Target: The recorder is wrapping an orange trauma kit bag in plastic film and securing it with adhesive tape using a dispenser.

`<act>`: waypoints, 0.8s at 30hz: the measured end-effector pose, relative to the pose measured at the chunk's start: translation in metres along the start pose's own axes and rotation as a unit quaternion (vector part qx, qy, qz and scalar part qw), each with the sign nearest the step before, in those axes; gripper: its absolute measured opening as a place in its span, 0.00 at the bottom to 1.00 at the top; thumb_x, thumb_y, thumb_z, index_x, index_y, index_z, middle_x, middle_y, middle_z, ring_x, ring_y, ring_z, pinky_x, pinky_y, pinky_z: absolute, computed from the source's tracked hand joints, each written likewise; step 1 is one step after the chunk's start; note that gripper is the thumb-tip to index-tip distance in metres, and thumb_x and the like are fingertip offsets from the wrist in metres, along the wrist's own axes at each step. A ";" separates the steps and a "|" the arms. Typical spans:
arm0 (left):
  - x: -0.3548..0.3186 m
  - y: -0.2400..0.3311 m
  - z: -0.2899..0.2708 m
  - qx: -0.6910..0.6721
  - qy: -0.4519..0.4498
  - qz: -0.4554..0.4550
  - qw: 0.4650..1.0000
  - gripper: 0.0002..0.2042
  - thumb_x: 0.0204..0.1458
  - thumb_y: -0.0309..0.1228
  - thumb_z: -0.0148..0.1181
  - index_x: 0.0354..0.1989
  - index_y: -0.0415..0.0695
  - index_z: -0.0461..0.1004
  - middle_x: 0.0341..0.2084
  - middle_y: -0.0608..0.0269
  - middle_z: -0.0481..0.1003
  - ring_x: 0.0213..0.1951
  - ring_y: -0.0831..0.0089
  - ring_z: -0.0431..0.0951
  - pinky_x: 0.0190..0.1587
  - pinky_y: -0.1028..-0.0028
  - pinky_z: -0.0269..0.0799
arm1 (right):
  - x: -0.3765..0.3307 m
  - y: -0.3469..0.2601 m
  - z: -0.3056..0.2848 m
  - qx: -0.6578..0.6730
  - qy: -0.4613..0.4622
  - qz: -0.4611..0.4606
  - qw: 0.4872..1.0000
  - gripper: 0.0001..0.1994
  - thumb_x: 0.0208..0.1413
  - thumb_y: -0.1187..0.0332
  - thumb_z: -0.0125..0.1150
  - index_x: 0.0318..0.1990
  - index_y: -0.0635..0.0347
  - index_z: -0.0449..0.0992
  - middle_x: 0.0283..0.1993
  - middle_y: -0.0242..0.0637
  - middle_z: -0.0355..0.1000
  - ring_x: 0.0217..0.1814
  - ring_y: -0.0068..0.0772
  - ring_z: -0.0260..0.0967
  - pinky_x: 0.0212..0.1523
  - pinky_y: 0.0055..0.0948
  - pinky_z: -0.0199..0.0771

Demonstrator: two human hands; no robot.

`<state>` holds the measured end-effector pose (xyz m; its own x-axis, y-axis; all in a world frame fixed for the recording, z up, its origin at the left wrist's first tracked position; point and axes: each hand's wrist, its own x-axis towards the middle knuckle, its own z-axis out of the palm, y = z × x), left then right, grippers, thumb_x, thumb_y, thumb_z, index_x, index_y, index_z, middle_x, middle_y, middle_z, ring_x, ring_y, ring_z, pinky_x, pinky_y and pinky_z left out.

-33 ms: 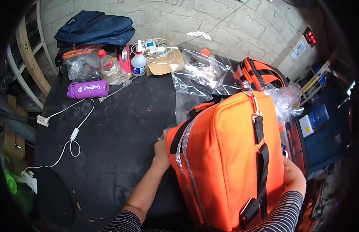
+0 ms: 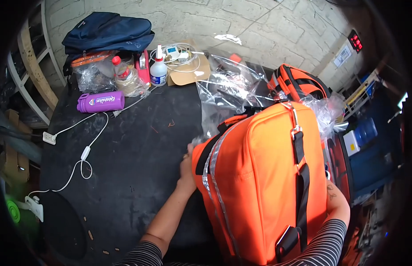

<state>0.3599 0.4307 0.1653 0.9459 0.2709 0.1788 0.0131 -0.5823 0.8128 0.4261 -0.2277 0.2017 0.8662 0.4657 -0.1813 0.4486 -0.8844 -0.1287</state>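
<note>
A black worktable is set against a pale stone-block wall; wooden shelving is seen at left.

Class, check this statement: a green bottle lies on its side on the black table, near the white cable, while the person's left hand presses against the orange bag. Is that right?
Not quite. The head view shows the bottle is purple, not green. The rest holds: it lies on its side on the black table, near the white cable, and the left hand presses against the orange bag.
</note>
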 end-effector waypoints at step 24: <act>-0.041 -0.028 -0.025 0.012 0.178 -0.010 0.984 0.26 0.51 0.34 0.54 0.62 0.49 0.61 0.39 0.56 0.68 0.44 0.54 0.71 0.45 0.64 0.69 | 0.166 -0.201 -0.167 0.135 0.185 0.013 0.973 0.55 0.30 0.89 0.48 0.71 0.36 0.38 0.52 0.46 0.51 0.39 0.40 0.61 0.42 0.28 0.69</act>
<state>0.3124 0.4549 0.1484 0.7716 0.5313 0.3498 0.0425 -0.5917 0.8050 0.5166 0.0226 0.3602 0.9186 0.3572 0.1692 0.3952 -0.8324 -0.3884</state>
